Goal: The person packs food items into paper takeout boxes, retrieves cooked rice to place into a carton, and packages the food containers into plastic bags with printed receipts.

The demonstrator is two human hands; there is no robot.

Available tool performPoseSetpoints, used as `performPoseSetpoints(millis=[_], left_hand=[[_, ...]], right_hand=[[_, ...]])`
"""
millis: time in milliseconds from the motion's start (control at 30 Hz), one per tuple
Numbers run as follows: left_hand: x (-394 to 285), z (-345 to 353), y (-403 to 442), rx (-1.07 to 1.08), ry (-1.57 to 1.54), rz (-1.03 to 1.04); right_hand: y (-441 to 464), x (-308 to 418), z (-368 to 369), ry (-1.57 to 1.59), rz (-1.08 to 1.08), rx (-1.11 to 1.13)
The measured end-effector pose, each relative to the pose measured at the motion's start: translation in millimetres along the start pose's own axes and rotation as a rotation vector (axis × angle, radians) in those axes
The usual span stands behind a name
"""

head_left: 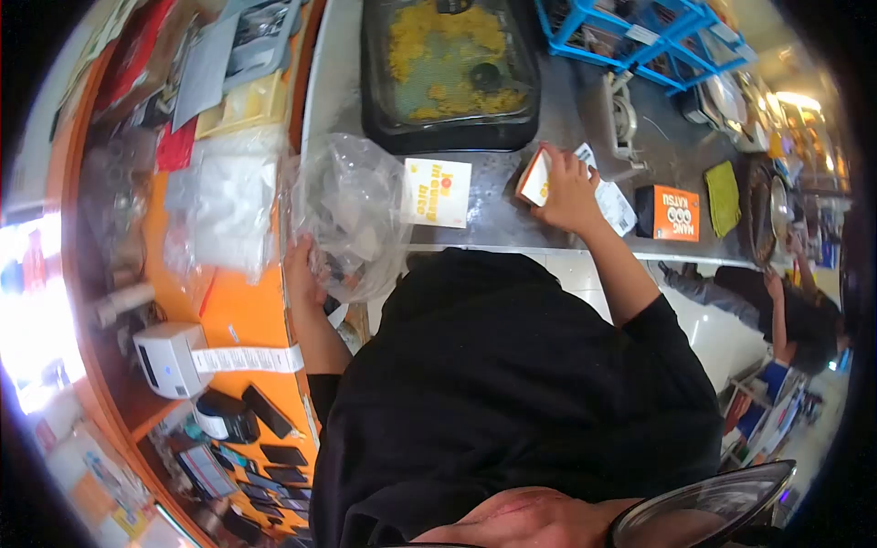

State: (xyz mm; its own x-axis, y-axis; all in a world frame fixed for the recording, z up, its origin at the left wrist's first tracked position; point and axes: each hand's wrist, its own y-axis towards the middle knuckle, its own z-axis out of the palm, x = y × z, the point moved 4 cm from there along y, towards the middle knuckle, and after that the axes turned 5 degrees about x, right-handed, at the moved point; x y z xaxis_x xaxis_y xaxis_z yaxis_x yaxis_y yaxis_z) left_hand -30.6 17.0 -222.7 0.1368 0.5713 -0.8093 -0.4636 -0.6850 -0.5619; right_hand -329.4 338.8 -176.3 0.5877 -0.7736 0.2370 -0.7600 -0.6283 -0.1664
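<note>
My left hand (pixel 305 271) is closed on the edge of a clear plastic bag (pixel 352 196), which bulges open above the counter's left end. Some of its fingers are hidden behind the film. My right hand (pixel 573 194) grips a small takeout box (pixel 533 179) with a white top and orange-brown sides, tilted on the counter. Between the hands lies a white box with yellow and orange lettering (pixel 438 193), its left edge against the bag. Just right of my right hand is a white printed slip (pixel 616 208). An orange "Mang Katsu" box (pixel 674 213) stands farther right.
A black tray with a clear lid (pixel 379 123) holds yellow food at the back. Behind the right hand are a tape dispenser (pixel 619 123) and blue rack (pixel 639 55). A green cloth (pixel 722 199) lies right. A receipt printer (pixel 169 359) and phones fill the left shelf; another person (pixel 776 306) stands right.
</note>
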Motion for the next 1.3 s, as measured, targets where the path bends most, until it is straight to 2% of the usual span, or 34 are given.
performPoseSetpoints(millis=[67,167,233,300,400,500,600,633,700,733,800,833,933,1033,1167,1267,1300], left_hand=[[-2,-2,-4,0.004,-0.016,0.01],[5,-10,1,0.064,-0.035,0.018],[9,-5,-1,0.077,-0.069,0.021],[9,5,-6,0.06,-0.142,0.107],[14,-9,-4,0.044,-0.292,0.148],[10,-63,-6,0.164,-0.298,0.11],[-19,-51,-30,0.011,-0.346,0.109],[-20,-50,-33,-0.016,-0.374,0.108],[-8,-77,-13,0.237,-0.423,0.069],[-12,-80,-12,0.365,-0.444,0.052],[-25,-73,-19,0.253,-0.364,0.152],[-35,-64,-28,0.197,-0.328,0.201],[-40,-52,-46,0.116,-0.101,0.123],[-26,-55,-47,0.264,0.03,0.047],[-16,-59,-50,0.346,0.023,0.04],[-16,-66,-51,0.31,0.006,0.084],[-15,-67,-52,0.275,-0.006,0.092]], right_hand=[[5,28,-29,0.159,-0.154,-0.047],[22,97,-52,0.5,-0.683,-0.18],[28,157,-46,0.6,-0.912,-0.191],[25,217,-30,0.564,-0.991,0.0],[22,280,20,0.423,-1.256,0.088],[37,288,67,-0.059,-1.195,0.21],[52,271,83,-0.073,-0.841,0.492],[52,271,88,-0.097,-0.908,0.351],[49,268,100,-0.138,-1.03,0.058],[43,269,86,0.009,-1.088,0.06],[27,262,50,0.307,-1.193,0.069],[25,250,28,0.341,-1.101,0.057],[22,197,9,0.349,-0.768,0.023],[20,163,45,-0.142,-0.595,0.136],[33,158,53,-0.18,-0.533,0.136],[34,160,22,0.078,-0.47,0.227],[32,168,6,0.14,-0.533,0.169]])
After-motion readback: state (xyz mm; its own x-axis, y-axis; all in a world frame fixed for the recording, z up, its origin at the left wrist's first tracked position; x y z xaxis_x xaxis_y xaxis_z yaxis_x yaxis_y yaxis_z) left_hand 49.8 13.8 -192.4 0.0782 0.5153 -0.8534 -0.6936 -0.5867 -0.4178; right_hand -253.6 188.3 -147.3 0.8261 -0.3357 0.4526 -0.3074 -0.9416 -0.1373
